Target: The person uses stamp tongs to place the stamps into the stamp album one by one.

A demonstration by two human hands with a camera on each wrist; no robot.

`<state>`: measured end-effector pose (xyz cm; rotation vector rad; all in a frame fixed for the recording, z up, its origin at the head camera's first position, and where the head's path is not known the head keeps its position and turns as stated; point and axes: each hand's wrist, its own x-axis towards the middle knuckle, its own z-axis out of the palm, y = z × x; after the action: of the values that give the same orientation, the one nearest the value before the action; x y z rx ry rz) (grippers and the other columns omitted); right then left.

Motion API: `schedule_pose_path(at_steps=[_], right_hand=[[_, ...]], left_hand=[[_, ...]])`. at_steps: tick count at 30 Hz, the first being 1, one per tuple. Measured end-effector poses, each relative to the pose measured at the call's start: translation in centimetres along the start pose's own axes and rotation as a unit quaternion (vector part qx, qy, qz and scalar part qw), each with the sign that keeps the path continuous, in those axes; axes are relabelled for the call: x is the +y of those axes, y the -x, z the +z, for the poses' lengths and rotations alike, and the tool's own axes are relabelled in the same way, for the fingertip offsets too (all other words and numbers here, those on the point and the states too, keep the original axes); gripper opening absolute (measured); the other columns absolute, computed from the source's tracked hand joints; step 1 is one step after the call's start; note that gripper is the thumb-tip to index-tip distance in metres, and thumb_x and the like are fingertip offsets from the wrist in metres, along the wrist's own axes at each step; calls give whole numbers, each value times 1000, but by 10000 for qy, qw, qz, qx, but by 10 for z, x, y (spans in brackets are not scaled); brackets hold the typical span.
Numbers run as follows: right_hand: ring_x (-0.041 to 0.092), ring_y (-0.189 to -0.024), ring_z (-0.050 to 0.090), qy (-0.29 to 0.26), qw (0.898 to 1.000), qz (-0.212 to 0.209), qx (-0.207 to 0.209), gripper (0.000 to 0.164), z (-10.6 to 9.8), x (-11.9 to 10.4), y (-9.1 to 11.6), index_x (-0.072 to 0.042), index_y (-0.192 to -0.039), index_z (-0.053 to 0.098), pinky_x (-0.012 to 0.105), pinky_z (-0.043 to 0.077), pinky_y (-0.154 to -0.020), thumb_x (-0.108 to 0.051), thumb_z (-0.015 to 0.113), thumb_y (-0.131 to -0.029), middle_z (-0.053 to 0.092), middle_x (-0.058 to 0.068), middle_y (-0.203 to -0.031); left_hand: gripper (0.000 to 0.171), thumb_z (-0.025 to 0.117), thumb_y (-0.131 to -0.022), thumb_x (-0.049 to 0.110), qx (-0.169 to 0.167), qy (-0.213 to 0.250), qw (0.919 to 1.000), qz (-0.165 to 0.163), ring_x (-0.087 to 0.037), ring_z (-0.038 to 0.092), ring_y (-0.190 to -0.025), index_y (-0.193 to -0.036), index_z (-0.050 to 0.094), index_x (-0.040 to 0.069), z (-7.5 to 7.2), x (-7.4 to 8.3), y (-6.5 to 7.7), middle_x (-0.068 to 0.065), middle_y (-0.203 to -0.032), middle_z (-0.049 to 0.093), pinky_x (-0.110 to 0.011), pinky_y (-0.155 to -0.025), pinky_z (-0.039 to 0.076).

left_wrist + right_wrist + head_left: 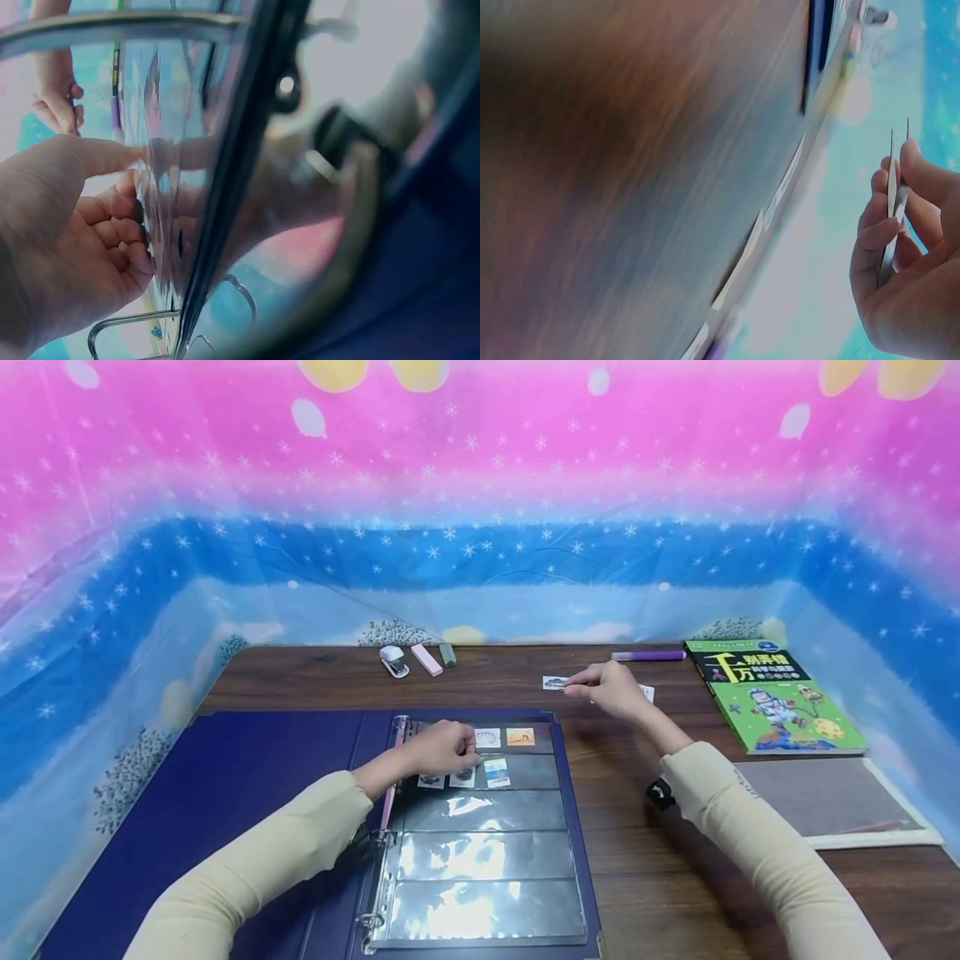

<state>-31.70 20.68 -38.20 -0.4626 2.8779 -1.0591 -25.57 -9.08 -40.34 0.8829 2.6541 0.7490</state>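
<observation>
A dark blue ring binder (270,777) lies spread out, with a clear-pocketed stamp page (420,814) on its right side. Several small stamps sit in the upper two rows, among them an orange stamp (521,737) and a blue-and-yellow stamp (497,772). My left hand (442,748) rests over these rows, partly covering stamps; in the left wrist view its thumb and curled fingers meet at the clear film (161,161). Metal tweezers (894,206) are held in my right hand (907,240), tips apart. Beneath that hand on the table are a loose stamp (554,682) and other pale pieces (647,692), partly hidden.
Along the table's back lie a white stapler (393,662), a pink block (427,660), a grey-green block (447,654) and a purple pen (648,656). At the right are a green book (795,718) and a grey, white-edged pouch (825,802). Metal rings (371,921) rise along the binder's spine.
</observation>
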Motion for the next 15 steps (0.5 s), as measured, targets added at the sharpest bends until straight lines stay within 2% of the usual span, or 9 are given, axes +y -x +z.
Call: schedule_pose_path(at_steps=[6, 9, 12, 15], right_hand=[[21, -60, 47, 234, 9988, 276, 327, 26, -16, 14, 1, -6, -105, 70, 27, 36, -54, -24, 63, -88, 67, 22, -91], [20, -65, 50, 419, 9974, 471, 360, 27, -24, 20, 1, -7, -107, 70, 28, 36, -56, -25, 62, -89, 65, 23, -109], [22, -70, 54, 568, 9957, 647, 352, 28, -31, 25, 2, -7, -109, 69, 28, 38, -58, -26, 60, -91, 56, 20, -129], [20, -65, 50, 690, 9939, 792, 342, 29, -39, 30, 2, -8, -110, 68, 29, 38, -58, -27, 59, -91, 58, 19, -128]], left_hand=[[24, 65, -86, 28, -127, 0, 9999, -80, -8, 34, -50, -77, 52, 11, -1, 3, 0, 6, -56, 38, -20, -58, 34], [24, 65, -86, 28, -170, -48, 9998, -136, -8, 34, -51, -76, 51, 11, -2, 5, -1, 6, -56, 38, -21, -58, 33], [24, 65, -86, 27, -234, -82, 9995, -175, -8, 34, -51, -76, 52, 11, -4, 7, -2, 6, -57, 38, -21, -58, 32], [22, 66, -86, 26, -274, -80, 9994, -188, -8, 35, -52, -76, 53, 10, -5, 8, -3, 6, -57, 39, -20, -57, 33]])
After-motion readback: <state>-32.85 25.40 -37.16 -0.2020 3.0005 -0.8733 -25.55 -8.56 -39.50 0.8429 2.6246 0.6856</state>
